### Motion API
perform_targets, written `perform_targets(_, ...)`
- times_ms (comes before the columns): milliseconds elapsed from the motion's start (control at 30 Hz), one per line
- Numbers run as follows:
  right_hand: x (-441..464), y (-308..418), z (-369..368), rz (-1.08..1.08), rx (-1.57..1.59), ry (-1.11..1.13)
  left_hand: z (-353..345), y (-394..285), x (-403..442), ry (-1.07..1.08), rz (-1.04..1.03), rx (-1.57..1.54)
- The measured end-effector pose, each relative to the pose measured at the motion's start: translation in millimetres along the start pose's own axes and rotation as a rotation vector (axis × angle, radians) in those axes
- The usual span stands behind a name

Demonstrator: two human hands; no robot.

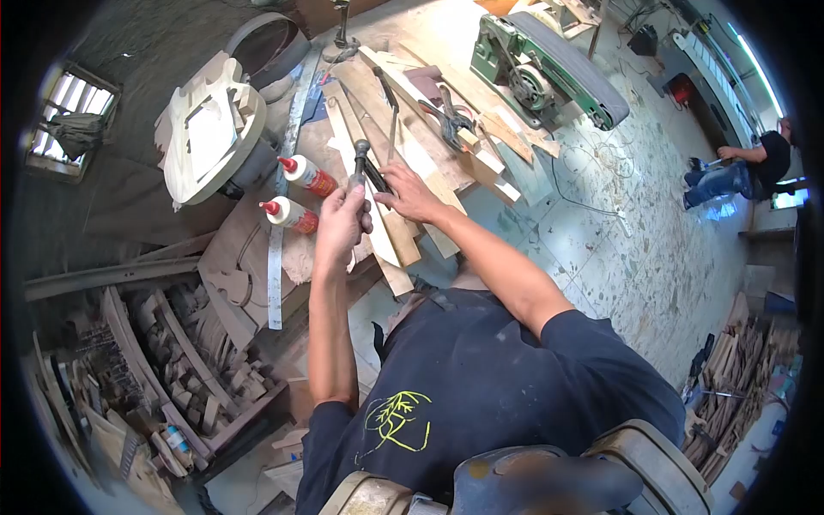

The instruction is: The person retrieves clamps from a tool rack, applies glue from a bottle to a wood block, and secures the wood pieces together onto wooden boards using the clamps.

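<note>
In the head view my left hand (342, 225) is closed around the dark handle of what looks like a bar clamp (360, 159), its rounded end pointing away from me. Close by on the right, my right hand (410, 194) has its fingers bent against the dark part beside that handle. My fingers partly cover the clamp. Under both hands lie long pale wooden strips (396, 232). Two white glue bottles with red caps stand just left of my left hand: a farther glue bottle (307, 175) and a nearer glue bottle (290, 215).
A long metal ruler (275, 287) runs along the bench's left side. Another dark clamp (455, 124) lies among the boards. A green belt sander (532, 73) stands at the back, and a guitar-shaped wooden body (215, 142) sits left. Another person (747, 167) is at far right.
</note>
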State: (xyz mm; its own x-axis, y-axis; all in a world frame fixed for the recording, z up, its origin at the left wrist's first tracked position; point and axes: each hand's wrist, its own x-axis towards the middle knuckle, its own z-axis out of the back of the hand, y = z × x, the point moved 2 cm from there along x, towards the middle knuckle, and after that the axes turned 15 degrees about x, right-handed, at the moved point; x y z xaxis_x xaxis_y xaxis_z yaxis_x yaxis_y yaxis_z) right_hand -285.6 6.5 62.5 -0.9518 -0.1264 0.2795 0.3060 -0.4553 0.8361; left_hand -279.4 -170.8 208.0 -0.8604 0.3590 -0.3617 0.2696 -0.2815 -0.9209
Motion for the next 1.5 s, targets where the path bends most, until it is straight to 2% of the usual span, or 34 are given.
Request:
perform_targets(100, 8, 33, 26, 0.052, 0.205, 0.002, 5, -29, -17, 0.049, -0.069, -0.185)
perform_targets(133, 13, 47, 33, 0.125, 0.291, -0.067, 3, -46, -29, 0.038, -0.135, -0.262)
perform_targets(200, 18, 89, 66, 0.026, 0.364, 0.03, 0, -86, -57, 0.008, -0.305, -0.297)
perform_targets(233, 17, 111, 82, -0.025, 0.397, 0.079, 0, -93, -61, -0.073, -0.359, -0.309)
perform_targets(300, 13, 141, 110, -0.094, 0.637, -0.009, 6, -100, -62, -0.169, -0.632, -0.224)
perform_targets(333, 6, 169, 134, -0.097, 0.731, -0.059, 8, -94, -54, -0.273, -0.66, -0.222)
perform_targets(433, -21, 197, 190, -0.001, 1.044, -0.146, 4, -45, -2, -0.397, -0.495, -0.143)
perform_targets(500, -50, 227, 219, -0.154, 1.132, -0.256, -10, 3, 49, -0.373, -0.372, -0.051)
perform_targets(567, -85, 223, 240, -0.189, 1.315, -0.22, -26, 48, 96, -0.35, -0.33, 0.272)
perform_targets(633, -117, 226, 244, -0.287, 1.351, -0.317, -42, 72, 129, -0.322, -0.354, 0.656)
perform_targets(733, -148, 223, 242, -0.372, 1.204, -0.408, -65, 67, 164, -0.232, -0.431, 0.912)
perform_targets(833, -168, 208, 244, -0.42, 1.138, -0.4, -87, 66, 214, -0.245, -0.526, 1.07)
perform_targets(867, -173, 203, 244, -0.432, 1.147, -0.412, -91, 61, 229, -0.153, -0.536, 1.16)
perform_targets(967, -182, 186, 247, -0.458, 1.201, -0.439, -106, 57, 279, -0.181, -0.654, 1.474)
perform_targets(1133, -194, 168, 262, -0.517, 1.346, -0.477, -126, 37, 338, -0.011, -0.781, 1.684)
perform_targets(1233, -197, 164, 276, -0.53, 1.36, -0.507, -139, 23, 357, 0.17, -0.74, 1.972)
perform_targets(1267, -199, 162, 280, -0.532, 1.353, -0.525, -141, 36, 372, 0.103, -0.861, 1.963)
perform_targets(1367, -198, 157, 294, -0.56, 1.343, -0.554, -144, 42, 401, 0.407, -0.944, 2.143)
perform_targets(1400, -199, 155, 297, -0.564, 1.347, -0.561, -136, 54, 407, 0.256, -1.202, 2.061)
perform_targets(1500, -200, 145, 300, -0.544, 1.322, -0.566, -137, 7, 370, 0.355, -1.029, 2.11)
